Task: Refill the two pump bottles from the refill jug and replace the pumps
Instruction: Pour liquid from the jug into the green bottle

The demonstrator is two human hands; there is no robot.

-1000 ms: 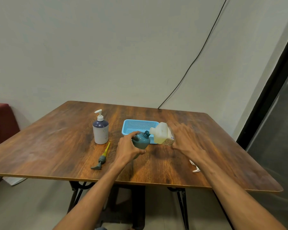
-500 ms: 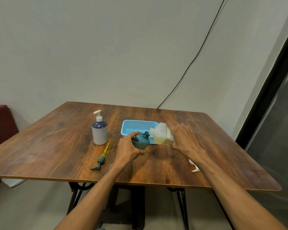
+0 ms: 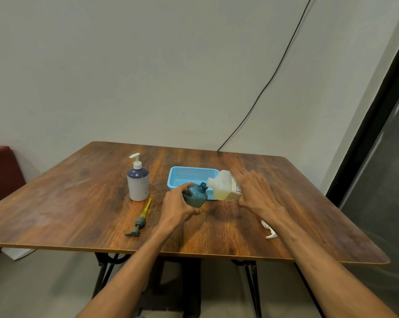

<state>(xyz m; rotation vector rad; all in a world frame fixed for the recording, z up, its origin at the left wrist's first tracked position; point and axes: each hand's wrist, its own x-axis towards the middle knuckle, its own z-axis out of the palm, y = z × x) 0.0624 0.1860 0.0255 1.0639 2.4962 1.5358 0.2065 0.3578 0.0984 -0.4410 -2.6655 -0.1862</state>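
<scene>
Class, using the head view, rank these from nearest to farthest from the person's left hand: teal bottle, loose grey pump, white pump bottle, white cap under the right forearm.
1. Teal bottle: in the left hand.
2. Loose grey pump: lying to its left.
3. White pump bottle: farther left, behind.
4. White cap: far right.

The desk (image 3: pixel 83 203) shows worn, streaky wood grain with a dull sheen. The basket (image 3: pixel 191 174) is perforated blue plastic; the jug (image 3: pixel 221 188) translucent plastic; the teal bottle (image 3: pixel 195 198) smooth, semi-glossy.

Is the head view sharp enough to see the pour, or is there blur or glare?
Head view: soft, even light, no glare; teal bottle and refill jug reasonably sharp; wide-angle bends the table edges; the pouring stream is too small to make out.
</scene>
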